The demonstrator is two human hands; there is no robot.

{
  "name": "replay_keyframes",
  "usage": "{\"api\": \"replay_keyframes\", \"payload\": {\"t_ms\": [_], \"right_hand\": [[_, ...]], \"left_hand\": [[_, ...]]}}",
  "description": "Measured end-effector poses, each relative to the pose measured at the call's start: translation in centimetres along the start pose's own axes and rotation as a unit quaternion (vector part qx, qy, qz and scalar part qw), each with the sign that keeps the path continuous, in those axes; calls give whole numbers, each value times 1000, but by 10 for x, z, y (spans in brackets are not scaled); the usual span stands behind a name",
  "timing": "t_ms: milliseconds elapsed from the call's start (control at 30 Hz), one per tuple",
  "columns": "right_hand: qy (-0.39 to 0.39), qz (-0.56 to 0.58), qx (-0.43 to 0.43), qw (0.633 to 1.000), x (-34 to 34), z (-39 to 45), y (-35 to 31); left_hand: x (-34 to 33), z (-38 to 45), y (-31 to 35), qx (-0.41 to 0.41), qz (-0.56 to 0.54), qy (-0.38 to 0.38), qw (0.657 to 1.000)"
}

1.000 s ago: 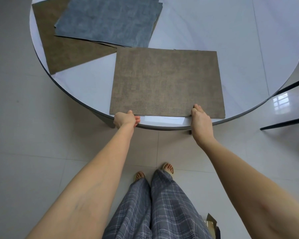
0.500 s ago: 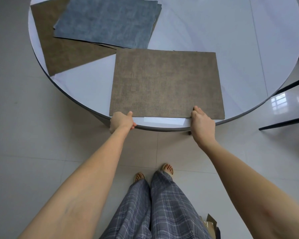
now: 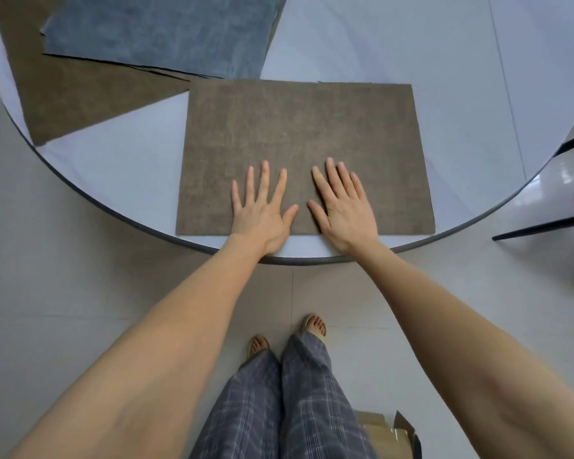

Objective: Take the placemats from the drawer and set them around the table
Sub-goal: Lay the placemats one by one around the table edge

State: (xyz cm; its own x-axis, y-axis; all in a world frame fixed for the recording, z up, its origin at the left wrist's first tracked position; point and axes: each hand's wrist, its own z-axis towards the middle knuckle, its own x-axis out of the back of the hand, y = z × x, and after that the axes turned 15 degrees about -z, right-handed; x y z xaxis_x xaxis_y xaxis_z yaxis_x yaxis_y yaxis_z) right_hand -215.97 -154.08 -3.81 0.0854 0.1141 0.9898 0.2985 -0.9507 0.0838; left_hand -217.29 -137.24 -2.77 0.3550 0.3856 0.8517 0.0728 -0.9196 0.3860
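Observation:
A brown placemat (image 3: pixel 312 127) lies flat on the round white table (image 3: pixel 411 44), its near edge close to the table's rim in front of me. My left hand (image 3: pixel 262 210) and my right hand (image 3: pixel 343 210) rest side by side on its near half, palms down and fingers spread straight. Further back on the left, a blue-grey placemat (image 3: pixel 156 31) lies on top of a stack, and another brown placemat (image 3: pixel 80 97) sticks out from under it towards the table's left edge.
The table's dark rim (image 3: pixel 90 193) curves round in front of my legs. A black chair leg (image 3: pixel 544 226) stands at the right. An open cardboard box (image 3: pixel 391 432) sits on the tiled floor by my right foot.
Both hands let go of the brown placemat's near corners and moved inward onto its surface, now lying flat on it. The view has come closer to the table.

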Motion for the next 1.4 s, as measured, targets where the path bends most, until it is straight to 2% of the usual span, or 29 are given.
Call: {"api": "replay_keyframes", "payload": {"t_ms": [100,200,300,433,533,600,700,800,900,967,1100,1167,1233,1300,1367,1400], "right_hand": [[-5,-10,-18,1000,-5,-10,17],[-18,8,-105,994,-7,-33,53],[-42,32,-193,980,-9,-63,90],[-67,16,-225,972,0,-76,113],[-33,26,-203,978,18,-37,113],[2,26,-148,989,28,10,105],[21,25,-71,997,31,82,92],[2,21,-18,1000,20,119,91],[6,9,20,1000,7,127,104],[7,11,-2,1000,4,132,121],[-27,45,-147,988,6,144,155],[-38,37,-188,981,9,147,150],[-31,42,-163,985,18,146,123],[-21,66,-68,995,23,140,80],[-15,68,-4,998,21,127,40],[-10,57,-7,998,19,122,27]], "left_hand": [[10,0,9,33,38,-38,998],[20,1,21,49,58,-67,995],[30,0,28,48,70,-74,994],[49,6,41,29,103,-67,992],[63,32,50,-10,98,19,995],[65,59,57,-48,44,66,996],[59,105,69,-82,-17,59,995],[42,137,70,-59,4,46,997],[26,145,62,-56,35,72,995],[23,146,60,-53,37,74,995],[25,146,62,-47,28,60,997],[29,146,60,-54,28,65,996],[36,146,53,-71,22,61,995],[43,147,40,-85,22,56,995],[49,147,19,-61,18,69,996],[53,147,7,-37,8,78,996]]}}
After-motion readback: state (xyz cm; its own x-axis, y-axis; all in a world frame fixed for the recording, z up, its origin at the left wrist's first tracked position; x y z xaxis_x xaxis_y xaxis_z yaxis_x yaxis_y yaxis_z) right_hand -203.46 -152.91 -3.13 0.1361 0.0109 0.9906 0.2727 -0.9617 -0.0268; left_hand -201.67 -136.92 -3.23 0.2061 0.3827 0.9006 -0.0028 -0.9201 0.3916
